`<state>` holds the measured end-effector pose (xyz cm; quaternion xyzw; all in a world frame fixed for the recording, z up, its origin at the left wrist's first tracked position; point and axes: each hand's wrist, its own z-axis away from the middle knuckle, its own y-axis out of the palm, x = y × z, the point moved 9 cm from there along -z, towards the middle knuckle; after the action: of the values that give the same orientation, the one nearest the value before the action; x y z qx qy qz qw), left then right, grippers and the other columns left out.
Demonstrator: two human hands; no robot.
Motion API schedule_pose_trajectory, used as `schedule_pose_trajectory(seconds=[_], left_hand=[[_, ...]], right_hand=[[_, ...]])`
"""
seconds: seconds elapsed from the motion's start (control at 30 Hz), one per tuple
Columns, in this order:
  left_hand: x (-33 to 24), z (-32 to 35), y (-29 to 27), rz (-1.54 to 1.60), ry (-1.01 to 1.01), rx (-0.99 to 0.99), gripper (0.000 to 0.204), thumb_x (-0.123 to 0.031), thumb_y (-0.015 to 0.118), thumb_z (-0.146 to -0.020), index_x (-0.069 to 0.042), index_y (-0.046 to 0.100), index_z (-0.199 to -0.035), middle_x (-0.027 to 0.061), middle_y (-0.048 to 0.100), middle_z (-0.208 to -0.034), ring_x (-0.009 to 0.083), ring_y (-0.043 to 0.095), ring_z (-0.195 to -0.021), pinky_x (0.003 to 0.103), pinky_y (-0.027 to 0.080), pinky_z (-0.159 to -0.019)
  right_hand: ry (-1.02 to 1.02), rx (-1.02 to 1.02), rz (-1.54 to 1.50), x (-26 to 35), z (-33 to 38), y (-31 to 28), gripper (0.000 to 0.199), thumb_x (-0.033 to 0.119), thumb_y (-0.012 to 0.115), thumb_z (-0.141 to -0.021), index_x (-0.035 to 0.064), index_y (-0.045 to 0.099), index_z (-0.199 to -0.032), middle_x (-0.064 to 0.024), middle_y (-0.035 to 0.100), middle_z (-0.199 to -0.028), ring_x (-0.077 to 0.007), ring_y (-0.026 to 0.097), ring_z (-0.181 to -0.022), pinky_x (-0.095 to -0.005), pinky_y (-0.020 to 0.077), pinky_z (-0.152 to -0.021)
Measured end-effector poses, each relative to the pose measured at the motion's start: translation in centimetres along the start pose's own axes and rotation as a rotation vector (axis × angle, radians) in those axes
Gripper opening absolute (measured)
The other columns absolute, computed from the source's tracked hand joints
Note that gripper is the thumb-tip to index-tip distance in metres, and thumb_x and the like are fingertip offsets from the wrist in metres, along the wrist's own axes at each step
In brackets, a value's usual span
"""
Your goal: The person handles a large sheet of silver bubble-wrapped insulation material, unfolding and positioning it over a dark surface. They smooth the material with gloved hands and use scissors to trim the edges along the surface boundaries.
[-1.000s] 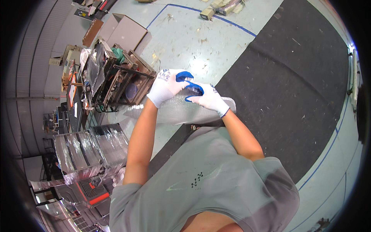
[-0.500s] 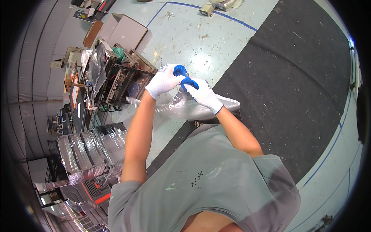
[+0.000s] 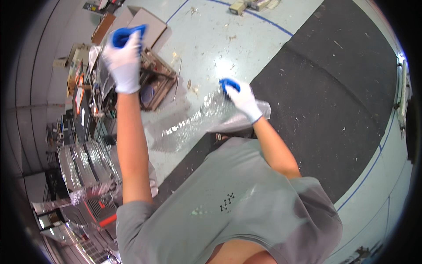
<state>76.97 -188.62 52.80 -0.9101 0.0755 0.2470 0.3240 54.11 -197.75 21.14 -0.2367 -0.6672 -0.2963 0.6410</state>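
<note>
White fabric gloves with blue palms (image 3: 127, 82) cover both your hands, which meet in the earlier frames and are now well apart. Your left hand (image 3: 121, 58) has swung out and away to the left, blurred; its fingers look curled, but you cannot tell whether they grip anything. Your right hand (image 3: 241, 96) stays near its earlier place, fingers closed on the edge of a clear, shiny, bubble-textured plastic sheet (image 3: 191, 125). That sheet now slants from your right hand down toward your left side, and part of it bulges below the right wrist. A brown and dark slatted cart (image 3: 161, 83) stands beside your left hand; a flat black floor mat (image 3: 325, 97) spreads right of your right hand.
</note>
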Motion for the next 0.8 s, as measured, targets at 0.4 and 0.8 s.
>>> schedule_pose_trajectory(seconds=[0.4, 0.8], left_hand=[[9.6, 25.4, 12.7, -0.095, -0.265, 0.795, 0.060, -0.032, 0.081, -0.082, -0.013, 0.063, -0.137, 0.0124, 0.069, -0.126, 0.0277, 0.063, -0.119, 0.044, 0.046, -0.107], [8.8, 21.8, 17.3, -0.413, -0.054, 0.978, 0.040, -0.046, 0.069, -0.090, -0.019, 0.070, -0.120, 0.0040, 0.074, -0.112, 0.0237, 0.065, -0.112, 0.039, 0.042, -0.109]], right_hand=[[0.092, -0.050, -0.141, -1.9, -0.4, 2.3, 0.029, 0.014, 0.065, -0.098, -0.0010, 0.071, -0.122, -0.0009, 0.072, -0.098, -0.0060, 0.060, -0.083, -0.0230, 0.0500, -0.076], [-0.160, 0.682, 1.477, 0.7, -6.3, 9.0, 0.041, 0.023, 0.068, -0.088, 0.0128, 0.067, -0.128, -0.0159, 0.075, -0.110, -0.0317, 0.070, -0.110, -0.0483, 0.0466, -0.101]])
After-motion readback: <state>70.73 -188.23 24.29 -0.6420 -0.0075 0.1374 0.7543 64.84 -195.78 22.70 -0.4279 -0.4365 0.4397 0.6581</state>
